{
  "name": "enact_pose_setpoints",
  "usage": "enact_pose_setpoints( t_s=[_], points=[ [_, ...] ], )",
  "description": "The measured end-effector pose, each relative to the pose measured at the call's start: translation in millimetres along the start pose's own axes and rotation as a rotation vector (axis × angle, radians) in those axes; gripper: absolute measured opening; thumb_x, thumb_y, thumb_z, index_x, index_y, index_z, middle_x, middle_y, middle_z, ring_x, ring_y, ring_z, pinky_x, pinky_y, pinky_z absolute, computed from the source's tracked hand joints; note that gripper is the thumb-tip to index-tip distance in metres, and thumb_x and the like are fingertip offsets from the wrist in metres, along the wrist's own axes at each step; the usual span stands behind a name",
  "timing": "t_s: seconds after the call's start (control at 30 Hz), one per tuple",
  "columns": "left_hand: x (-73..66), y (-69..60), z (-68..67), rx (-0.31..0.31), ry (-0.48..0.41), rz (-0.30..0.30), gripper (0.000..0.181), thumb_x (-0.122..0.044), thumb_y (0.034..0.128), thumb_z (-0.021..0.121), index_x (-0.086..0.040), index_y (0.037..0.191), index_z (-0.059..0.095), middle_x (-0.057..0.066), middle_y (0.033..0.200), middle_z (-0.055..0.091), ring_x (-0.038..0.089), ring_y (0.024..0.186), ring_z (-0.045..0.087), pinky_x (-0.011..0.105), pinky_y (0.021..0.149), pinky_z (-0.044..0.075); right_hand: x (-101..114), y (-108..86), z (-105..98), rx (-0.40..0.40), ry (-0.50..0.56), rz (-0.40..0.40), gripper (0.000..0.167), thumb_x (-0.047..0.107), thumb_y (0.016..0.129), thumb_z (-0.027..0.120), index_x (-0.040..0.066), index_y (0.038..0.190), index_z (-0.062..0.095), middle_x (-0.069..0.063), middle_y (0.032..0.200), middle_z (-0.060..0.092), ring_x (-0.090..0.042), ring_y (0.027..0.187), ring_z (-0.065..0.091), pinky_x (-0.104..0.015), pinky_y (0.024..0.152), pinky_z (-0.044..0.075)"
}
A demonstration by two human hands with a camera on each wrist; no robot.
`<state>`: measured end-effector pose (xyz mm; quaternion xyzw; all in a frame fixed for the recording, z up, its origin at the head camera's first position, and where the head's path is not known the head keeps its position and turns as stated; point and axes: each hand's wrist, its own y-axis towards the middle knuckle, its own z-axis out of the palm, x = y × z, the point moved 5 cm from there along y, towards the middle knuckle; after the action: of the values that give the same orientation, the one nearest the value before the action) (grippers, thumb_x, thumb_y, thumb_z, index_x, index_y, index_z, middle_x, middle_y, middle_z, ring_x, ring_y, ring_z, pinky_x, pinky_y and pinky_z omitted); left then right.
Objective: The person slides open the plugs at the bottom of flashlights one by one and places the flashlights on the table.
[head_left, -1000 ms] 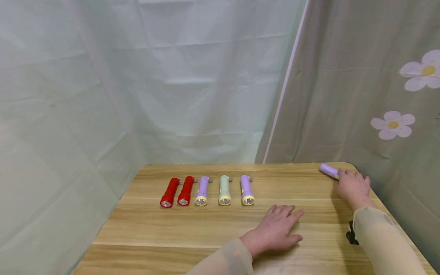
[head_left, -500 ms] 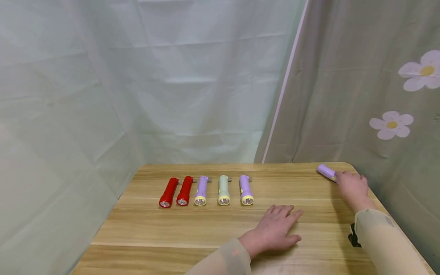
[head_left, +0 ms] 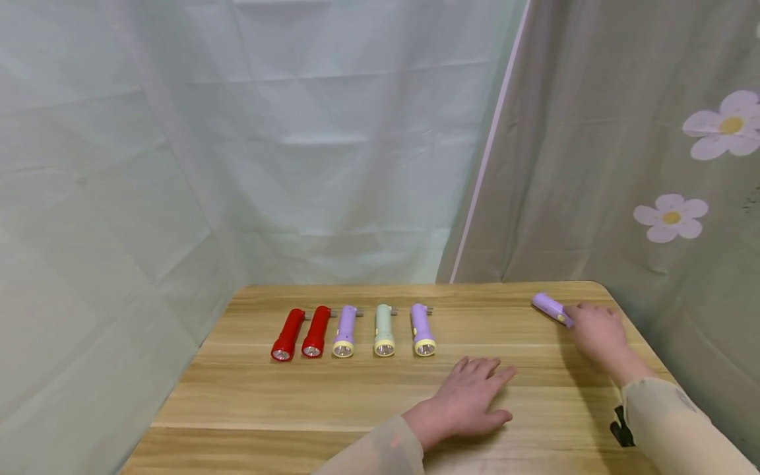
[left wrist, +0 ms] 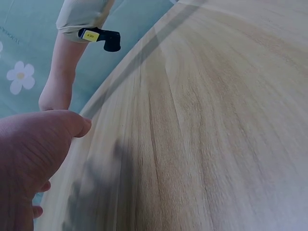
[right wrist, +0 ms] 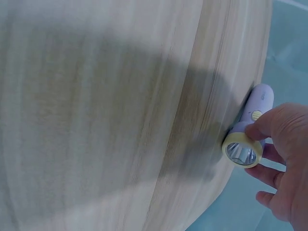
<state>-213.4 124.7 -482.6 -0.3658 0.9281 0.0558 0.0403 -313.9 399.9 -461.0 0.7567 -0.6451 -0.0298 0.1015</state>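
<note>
My right hand (head_left: pixel 598 334) grips a purple flashlight (head_left: pixel 551 308) near its head, at the right back of the table. In the right wrist view the thumb and fingers pinch the flashlight (right wrist: pixel 260 99) just behind its yellow lens ring. Its yellow switch shows beside the thumb. My left hand (head_left: pixel 466 399) is spread palm down, low over the front middle of the table, holding nothing; whether it touches the wood I cannot tell. Left of centre lie a purple flashlight (head_left: pixel 421 324), a pale green flashlight (head_left: pixel 383 326), another purple flashlight (head_left: pixel 347 326) and two red flashlights (head_left: pixel 317 328), lenses toward me.
The wooden table (head_left: pixel 267 402) has its back edge close to a pale curtain (head_left: pixel 344 165). A grey curtain (head_left: pixel 570 165) with printed flowers hangs at the right. Metal plug prongs stick out sideways from the tail ends of the flashlights in the row.
My right hand has drawn the purple flashlight a little left and toward me. The left hand and the row keep their places; the whole view has shifted slightly.
</note>
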Motion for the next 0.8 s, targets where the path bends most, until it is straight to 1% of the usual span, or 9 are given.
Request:
enact_pose_setpoints(
  t_s=[0.17, 0.3, 0.4, 0.57, 0.8],
  points=[
    [0.1, 0.1, -2.5, -0.007, 0.009, 0.015, 0.074, -0.062, 0.0984, 0.053, -0.033, 0.162, 0.027, -0.003, 0.161, 0.035, 0.017, 0.146, 0.035, 0.046, 0.119, 0.027, 8.7, -2.8, -3.2, -0.055, -0.016, -0.051, 0.031, 0.011, 0.09, 0.071, -0.001, 0.118, 0.07, -0.028, 0.103, 0.067, -0.052, 0.086, 0.062, -0.068, 0.082, 0.041],
    [0.6, -3.6, -6.1, -0.014, 0.003, 0.026, 0.075, -0.061, 0.0979, 0.055, -0.031, 0.162, 0.028, -0.002, 0.161, 0.036, 0.017, 0.146, 0.036, 0.048, 0.118, 0.028, 16.2, -7.4, -4.4, -0.08, -0.02, -0.075, 0.031, 0.012, 0.088, 0.073, -0.001, 0.117, 0.071, -0.026, 0.102, 0.067, -0.051, 0.088, 0.062, -0.068, 0.084, 0.042],
    [1.9, -8.7, -7.8, -0.015, -0.006, 0.031, 0.076, -0.06, 0.0976, 0.056, -0.031, 0.162, 0.029, -0.001, 0.16, 0.037, 0.018, 0.146, 0.036, 0.049, 0.118, 0.029, 22.8, -12.1, -4.1, -0.084, -0.016, -0.087, 0.033, 0.012, 0.086, 0.075, -0.001, 0.116, 0.072, -0.024, 0.101, 0.067, -0.05, 0.088, 0.061, -0.069, 0.086, 0.042],
    [5.5, -19.8, -6.6, -0.005, -0.015, 0.039, 0.075, -0.06, 0.0981, 0.056, -0.03, 0.162, 0.029, 0.0, 0.16, 0.037, 0.018, 0.145, 0.037, 0.049, 0.118, 0.029, 36.5, -23.3, -1.7, -0.114, -0.02, -0.125, 0.033, 0.011, 0.083, 0.077, -0.001, 0.114, 0.074, -0.021, 0.099, 0.07, -0.044, 0.084, 0.064, -0.065, 0.084, 0.046],
    [8.0, -35.0, -5.8, -0.03, 0.013, 0.069, 0.075, -0.06, 0.0975, 0.056, -0.028, 0.161, 0.033, 0.0, 0.157, 0.041, 0.018, 0.143, 0.039, 0.051, 0.115, 0.033, 51.3, -40.3, -0.2, -0.14, -0.022, -0.156, 0.037, 0.012, 0.078, 0.078, 0.0, 0.113, 0.075, -0.017, 0.1, 0.071, -0.042, 0.088, 0.066, -0.065, 0.091, 0.044]
  ],
)
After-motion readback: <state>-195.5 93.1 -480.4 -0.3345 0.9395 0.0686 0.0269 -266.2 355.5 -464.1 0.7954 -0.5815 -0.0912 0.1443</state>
